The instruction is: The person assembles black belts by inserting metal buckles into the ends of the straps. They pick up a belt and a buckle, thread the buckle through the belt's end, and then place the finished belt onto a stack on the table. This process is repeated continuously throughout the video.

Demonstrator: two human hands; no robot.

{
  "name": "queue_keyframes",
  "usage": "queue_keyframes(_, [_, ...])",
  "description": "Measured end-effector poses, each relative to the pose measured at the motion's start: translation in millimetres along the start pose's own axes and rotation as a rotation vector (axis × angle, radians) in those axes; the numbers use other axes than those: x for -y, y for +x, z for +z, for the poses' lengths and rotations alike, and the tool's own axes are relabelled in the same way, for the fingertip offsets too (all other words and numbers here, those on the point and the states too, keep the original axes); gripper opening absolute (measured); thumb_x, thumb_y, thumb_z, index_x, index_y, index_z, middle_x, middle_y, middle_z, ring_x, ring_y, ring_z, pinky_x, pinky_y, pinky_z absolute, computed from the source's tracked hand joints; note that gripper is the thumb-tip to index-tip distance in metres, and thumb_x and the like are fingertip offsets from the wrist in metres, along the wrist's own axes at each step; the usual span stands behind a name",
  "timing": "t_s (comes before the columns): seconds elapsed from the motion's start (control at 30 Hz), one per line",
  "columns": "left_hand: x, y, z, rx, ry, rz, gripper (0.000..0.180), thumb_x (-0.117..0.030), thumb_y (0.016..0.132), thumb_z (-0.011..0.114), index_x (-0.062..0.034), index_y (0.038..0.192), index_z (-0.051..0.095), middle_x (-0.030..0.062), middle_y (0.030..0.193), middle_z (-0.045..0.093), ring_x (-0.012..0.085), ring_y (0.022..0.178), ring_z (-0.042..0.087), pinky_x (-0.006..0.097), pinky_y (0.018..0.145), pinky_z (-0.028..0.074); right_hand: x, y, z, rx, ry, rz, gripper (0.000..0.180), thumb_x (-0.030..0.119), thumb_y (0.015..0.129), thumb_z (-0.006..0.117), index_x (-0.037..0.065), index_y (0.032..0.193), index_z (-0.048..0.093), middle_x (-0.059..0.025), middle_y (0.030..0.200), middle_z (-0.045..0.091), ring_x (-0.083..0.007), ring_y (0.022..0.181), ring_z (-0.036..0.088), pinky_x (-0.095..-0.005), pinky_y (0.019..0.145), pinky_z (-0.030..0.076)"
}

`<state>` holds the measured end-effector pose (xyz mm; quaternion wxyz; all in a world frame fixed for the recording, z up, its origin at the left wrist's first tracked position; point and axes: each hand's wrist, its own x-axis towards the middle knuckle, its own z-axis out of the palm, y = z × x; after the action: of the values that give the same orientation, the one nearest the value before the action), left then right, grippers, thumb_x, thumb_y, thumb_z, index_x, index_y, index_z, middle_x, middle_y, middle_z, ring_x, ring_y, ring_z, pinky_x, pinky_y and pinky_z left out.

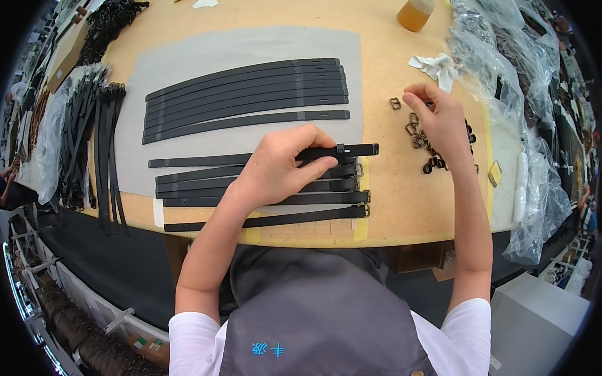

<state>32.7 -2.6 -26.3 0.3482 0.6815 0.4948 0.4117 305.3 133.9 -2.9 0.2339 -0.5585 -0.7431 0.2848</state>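
Note:
My left hand (283, 166) pinches a black strap (355, 150) near its right end, holding it flat on the wooden table (393, 211). Below it lie several black straps (314, 200) with metal buckles at their right ends. My right hand (439, 120) reaches into a small pile of dark metal buckles (419, 140) to the right, fingertips closed on something small that I cannot make out. One loose buckle (395, 104) lies just left of that hand. A second group of plain black straps (248, 93) lies farther back on a grey mat (186, 58).
A bundle of black straps (94, 141) hangs over the table's left edge. Clear plastic bags (517, 83) crowd the right side. A bottle of amber liquid (416, 12) and white scraps (441, 67) sit at the back right.

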Motion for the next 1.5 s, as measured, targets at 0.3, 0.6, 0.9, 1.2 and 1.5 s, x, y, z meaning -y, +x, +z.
queue_keyframes(0.3, [0,1,-6,-0.038,-0.039,-0.050,0.027,-0.006,0.086,0.084,-0.0009,0.111,0.074,0.0063,0.097,0.076,0.0128,0.086,0.071,0.025,0.069,0.054,-15,21,26,0.230,-0.091,0.015,0.022,0.010,0.091,0.078,0.000,0.109,0.070,-0.0099,0.096,0.073,-0.0196,0.084,0.069,-0.0317,0.078,0.057])
queue_keyframes(0.6, [9,-1,-5,-0.038,-0.016,0.038,0.033,-0.002,0.086,0.081,-0.0018,0.118,0.075,0.0104,0.108,0.079,0.0200,0.096,0.075,0.030,0.078,0.057,-16,-24,17,0.283,-0.040,-0.363,0.019,0.012,0.090,0.081,0.007,0.106,0.071,-0.0052,0.109,0.069,-0.0172,0.087,0.069,-0.0292,0.073,0.054])
queue_keyframes(0.9, [6,1,-7,-0.035,-0.044,0.022,0.031,-0.003,0.087,0.081,-0.0014,0.117,0.076,0.0082,0.106,0.079,0.0150,0.090,0.071,0.027,0.073,0.055,-11,-32,19,0.105,-0.044,-0.147,0.014,0.014,0.093,0.076,0.003,0.103,0.075,-0.0055,0.088,0.070,-0.0154,0.075,0.065,-0.0305,0.069,0.052])
queue_keyframes(1.2, [8,-1,-2,-0.037,-0.049,0.085,0.037,-0.010,0.083,0.088,-0.0018,0.117,0.077,0.0076,0.102,0.079,0.0140,0.087,0.071,0.026,0.069,0.055,2,-35,38,0.238,-0.099,-0.010,0.015,0.017,0.093,0.075,0.005,0.101,0.074,-0.0056,0.086,0.072,-0.0170,0.072,0.064,-0.0316,0.070,0.052])
queue_keyframes(1.5, [-11,-5,-8,0.011,0.017,0.003,0.023,-0.011,0.085,0.084,-0.0061,0.107,0.078,0.0024,0.094,0.078,0.0091,0.078,0.067,0.023,0.057,0.048,-1,-53,9,0.601,0.636,-0.001,0.013,0.020,0.106,0.065,0.009,0.107,0.059,0.0027,0.096,0.061,-0.0065,0.083,0.057,-0.0251,0.073,0.048])
